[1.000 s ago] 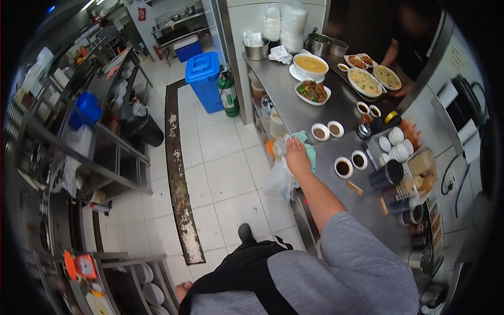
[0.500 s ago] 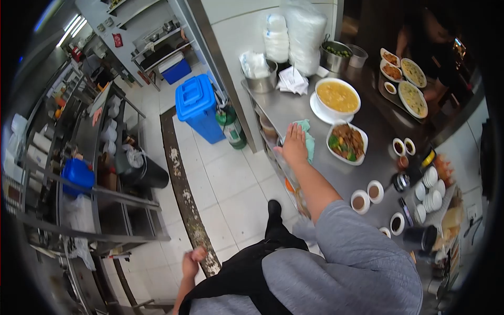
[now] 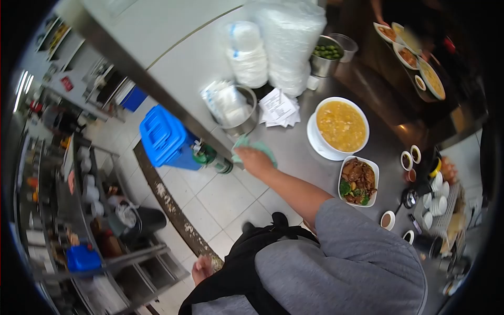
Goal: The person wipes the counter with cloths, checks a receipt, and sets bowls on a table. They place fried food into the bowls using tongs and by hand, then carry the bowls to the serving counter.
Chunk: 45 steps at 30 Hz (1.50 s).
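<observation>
My right hand (image 3: 254, 161) presses on a pale green cloth (image 3: 268, 151) at the left edge of the steel counter (image 3: 294, 142), its fingers closed over it. Low by my side, my left hand (image 3: 201, 270) hangs with curled fingers and nothing visible in it. To the right of the cloth stands a white bowl of yellow soup (image 3: 341, 126) on a white plate (image 3: 318, 143). Nearer me is a square white dish of meat and broccoli (image 3: 359, 181). A stack of paper slips (image 3: 278, 107) lies just beyond the cloth.
A metal pot (image 3: 245, 122) with plastic packets, wrapped container stacks (image 3: 247, 58) and a pot of green fruit (image 3: 327, 51) line the counter's back. Small sauce cups (image 3: 388, 220) sit at right. Another person handles plates (image 3: 431, 79) beyond. A blue bin (image 3: 167, 139) stands on the floor.
My right hand and the green cloth have moved left and away along the counter's edge. The view has turned and come closer to the counter. At far right, the other person's plates have shifted.
</observation>
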Tool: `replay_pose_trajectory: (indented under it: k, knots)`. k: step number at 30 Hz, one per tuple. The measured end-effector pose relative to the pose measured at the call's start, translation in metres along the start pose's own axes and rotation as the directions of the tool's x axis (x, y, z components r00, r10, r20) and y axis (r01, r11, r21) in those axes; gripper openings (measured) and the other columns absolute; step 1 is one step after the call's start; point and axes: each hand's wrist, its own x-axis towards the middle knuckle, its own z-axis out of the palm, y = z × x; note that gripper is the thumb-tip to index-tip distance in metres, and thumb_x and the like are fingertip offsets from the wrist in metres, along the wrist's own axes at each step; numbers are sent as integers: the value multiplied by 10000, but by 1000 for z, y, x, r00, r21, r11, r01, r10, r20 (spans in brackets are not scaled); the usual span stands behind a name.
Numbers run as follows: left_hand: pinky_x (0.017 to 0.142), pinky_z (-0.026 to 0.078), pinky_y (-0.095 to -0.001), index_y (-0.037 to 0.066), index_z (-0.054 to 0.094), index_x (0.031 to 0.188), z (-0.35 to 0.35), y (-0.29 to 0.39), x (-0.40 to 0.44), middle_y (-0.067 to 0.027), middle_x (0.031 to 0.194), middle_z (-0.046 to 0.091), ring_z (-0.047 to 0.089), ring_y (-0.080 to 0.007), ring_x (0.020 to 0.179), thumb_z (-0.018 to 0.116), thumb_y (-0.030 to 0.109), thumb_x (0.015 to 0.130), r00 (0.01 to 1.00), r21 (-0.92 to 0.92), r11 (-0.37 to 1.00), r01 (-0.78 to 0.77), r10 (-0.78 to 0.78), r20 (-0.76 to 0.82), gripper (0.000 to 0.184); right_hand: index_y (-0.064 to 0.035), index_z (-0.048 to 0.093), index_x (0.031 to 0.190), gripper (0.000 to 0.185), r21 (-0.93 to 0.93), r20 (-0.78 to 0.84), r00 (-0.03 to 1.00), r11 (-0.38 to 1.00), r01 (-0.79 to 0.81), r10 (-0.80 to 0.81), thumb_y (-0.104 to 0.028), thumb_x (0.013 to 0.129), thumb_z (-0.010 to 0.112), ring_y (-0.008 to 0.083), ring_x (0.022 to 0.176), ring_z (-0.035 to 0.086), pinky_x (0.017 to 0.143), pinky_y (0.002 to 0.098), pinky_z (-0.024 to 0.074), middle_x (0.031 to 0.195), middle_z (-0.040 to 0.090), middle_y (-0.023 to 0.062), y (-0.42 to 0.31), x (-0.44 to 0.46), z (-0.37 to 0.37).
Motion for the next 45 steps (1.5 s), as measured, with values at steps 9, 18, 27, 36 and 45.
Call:
replay_pose_trajectory:
  k: [9, 18, 27, 36, 45]
  knots:
    - [1086, 409, -442, 117, 366, 1474, 311, -25, 262, -88, 1450, 474, 489, -268, 1311, 333, 679, 976, 763, 306, 750, 586, -638, 101, 752, -93, 540, 1124, 523, 321, 361, 838, 789, -523, 408, -587, 956, 496, 412, 890, 657, 742, 504, 496, 997, 675, 197, -137, 16, -68]
    - [904, 555, -405, 62, 502, 1353, 386, -93, 330, -143, 1186, 651, 662, -287, 1070, 440, 229, 1031, 464, 728, 322, 606, -886, 6, 368, -89, 456, 1289, 314, 942, -33, 384, 157, -297, 923, -228, 1011, 502, 231, 958, 648, 856, 370, 512, 1089, 633, 130, -74, -158, -100]
    - [921, 544, -399, 46, 423, 1428, 451, -229, 350, -146, 1156, 654, 656, -260, 1056, 433, 172, 1024, 422, 916, 209, 343, -905, 49, 423, -194, 169, 1490, 530, 990, -19, -107, 34, 140, 994, -344, 1051, 427, 319, 944, 671, 781, 393, 544, 1077, 628, 171, -52, -264, -176]
    - [777, 570, -372, -39, 586, 1162, 472, -283, 365, -170, 1028, 681, 692, -255, 867, 391, 187, 1034, 471, 911, 192, 365, -882, -3, 325, -94, 385, 1423, 402, 961, -149, -113, 117, -248, 982, -296, 1075, 389, 100, 567, 561, 514, 238, 472, 748, 605, 42, -15, -308, -214]
    - [780, 572, -385, -58, 595, 1134, 474, -322, 387, -183, 1039, 682, 693, -265, 881, 398, 179, 1028, 512, 890, 256, 377, -858, 30, 325, -46, 413, 1396, 368, 860, -160, -38, 121, -496, 986, -183, 1054, 409, 114, 589, 589, 529, 253, 471, 775, 653, 65, -7, -313, -231]
